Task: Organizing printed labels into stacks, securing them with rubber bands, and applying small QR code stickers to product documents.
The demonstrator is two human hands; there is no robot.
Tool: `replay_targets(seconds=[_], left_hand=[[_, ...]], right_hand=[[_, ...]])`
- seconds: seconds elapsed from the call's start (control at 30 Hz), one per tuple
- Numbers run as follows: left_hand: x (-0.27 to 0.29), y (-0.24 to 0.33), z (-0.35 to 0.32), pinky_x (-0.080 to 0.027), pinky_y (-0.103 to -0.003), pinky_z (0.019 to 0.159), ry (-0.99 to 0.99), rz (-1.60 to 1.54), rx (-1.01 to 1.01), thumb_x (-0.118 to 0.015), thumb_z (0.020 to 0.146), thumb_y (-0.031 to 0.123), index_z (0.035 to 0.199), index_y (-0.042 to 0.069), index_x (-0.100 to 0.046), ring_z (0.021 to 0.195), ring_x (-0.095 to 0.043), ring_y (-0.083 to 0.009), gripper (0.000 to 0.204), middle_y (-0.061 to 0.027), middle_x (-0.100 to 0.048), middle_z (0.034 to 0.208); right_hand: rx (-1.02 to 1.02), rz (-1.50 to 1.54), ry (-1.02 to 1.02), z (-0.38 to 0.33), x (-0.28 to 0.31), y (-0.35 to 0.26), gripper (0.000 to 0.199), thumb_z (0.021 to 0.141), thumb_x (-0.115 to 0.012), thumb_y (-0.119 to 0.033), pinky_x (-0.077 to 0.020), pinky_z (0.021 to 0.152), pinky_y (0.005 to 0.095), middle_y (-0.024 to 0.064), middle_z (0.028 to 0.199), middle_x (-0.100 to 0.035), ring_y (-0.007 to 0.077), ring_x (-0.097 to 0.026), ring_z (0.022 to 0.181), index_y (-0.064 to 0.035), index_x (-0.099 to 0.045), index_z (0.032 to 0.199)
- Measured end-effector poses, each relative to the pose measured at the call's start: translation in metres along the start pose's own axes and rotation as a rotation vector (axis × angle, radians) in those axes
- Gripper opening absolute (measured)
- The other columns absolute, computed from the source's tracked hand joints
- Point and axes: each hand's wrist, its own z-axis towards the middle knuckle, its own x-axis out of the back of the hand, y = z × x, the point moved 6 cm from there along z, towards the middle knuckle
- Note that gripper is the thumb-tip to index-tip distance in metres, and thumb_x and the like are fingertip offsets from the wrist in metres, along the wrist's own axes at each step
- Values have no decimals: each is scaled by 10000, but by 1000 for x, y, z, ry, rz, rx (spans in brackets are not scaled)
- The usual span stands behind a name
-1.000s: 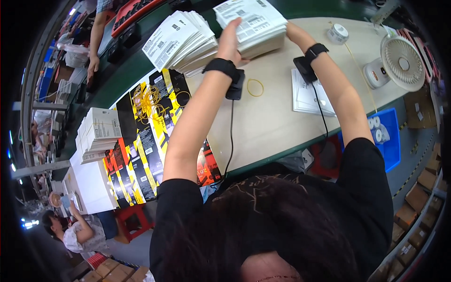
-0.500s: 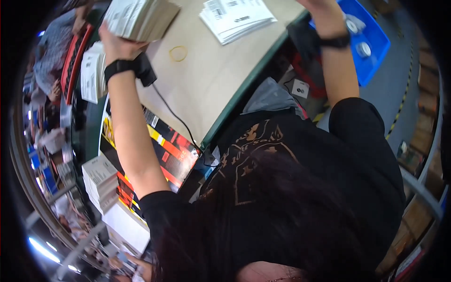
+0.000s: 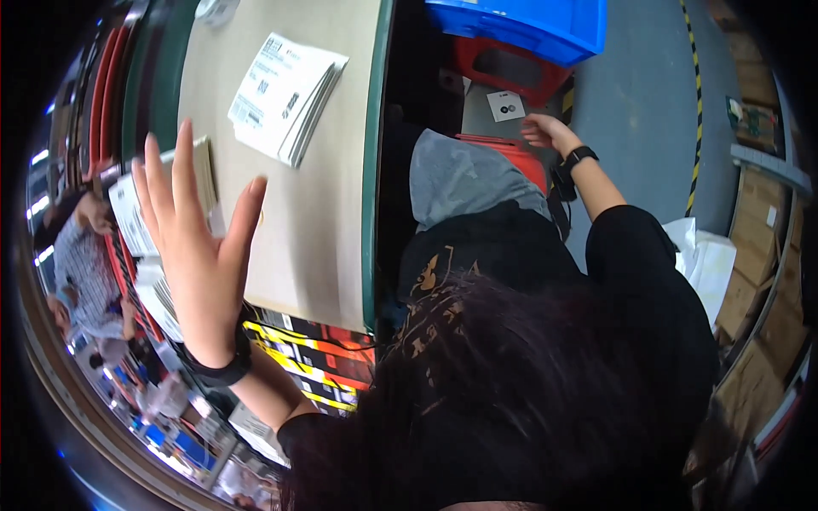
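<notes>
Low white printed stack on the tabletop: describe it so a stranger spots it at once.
Find the long beige tabletop with a dark green edge. In its upper part, above and right of the person's open left hand, lies a low, slightly fanned stack of white printed pieces. Unlike the white stack partly hidden behind that hand, it shows in full.

Spreads the left hand (image 3: 198, 247) wide, back showing and thumb apart, in front of a white stack (image 3: 128, 213) and near a slightly fanned pile of white packets (image 3: 285, 94) on the pale table (image 3: 324, 247). Reaches the right hand (image 3: 548, 133) out beyond the table's green edge (image 3: 372, 179), fingers loosely bent, near a white square (image 3: 505, 106) with dark circles, close to a blue bin (image 3: 528, 30).
</notes>
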Motion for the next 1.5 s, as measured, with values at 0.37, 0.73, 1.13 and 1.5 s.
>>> replay_targets(seconds=[0.37, 0.73, 1.13, 1.5], left_hand=[[-159, 72, 191, -294, -670, 858, -416, -44, -227, -570, 687, 638, 1364, -23, -131, 1255, -146, -516, 1042, -366, -148, 1343], [-185, 72, 193, -204, -560, 1004, -592, 29, -110, -566, 749, 545, 1370, -42, -85, 1301, -80, -462, 981, -311, -48, 1404], [-199, 69, 236, -185, -578, 993, -652, -51, -253, -570, 745, 537, 1357, -59, -59, 1271, -67, -499, 995, -349, -43, 1363], [-207, 78, 233, -167, -594, 982, -725, -85, -202, -573, 741, 529, 1345, -75, -34, 1244, -56, -532, 1010, -383, -38, 1325]], right_hand=[[38, -782, 256, 231, -35, -29, 306, 730, -615, -349, -491, 580, 359, 108, 828, -638, 237, -607, 635, -65, -623, 842], [448, -1151, 395, 353, -109, -56, 297, 750, -603, -324, -489, 651, 392, 140, 873, -631, 293, -613, 763, -41, -620, 840], [346, -1125, 467, 429, -102, -79, 286, 769, -581, -320, -488, 651, 387, 134, 854, -631, 289, -612, 764, -49, -627, 848], [357, -1186, 466, 451, -108, -83, 279, 787, -562, -317, -487, 651, 383, 129, 837, -632, 286, -611, 765, -56, -634, 855]])
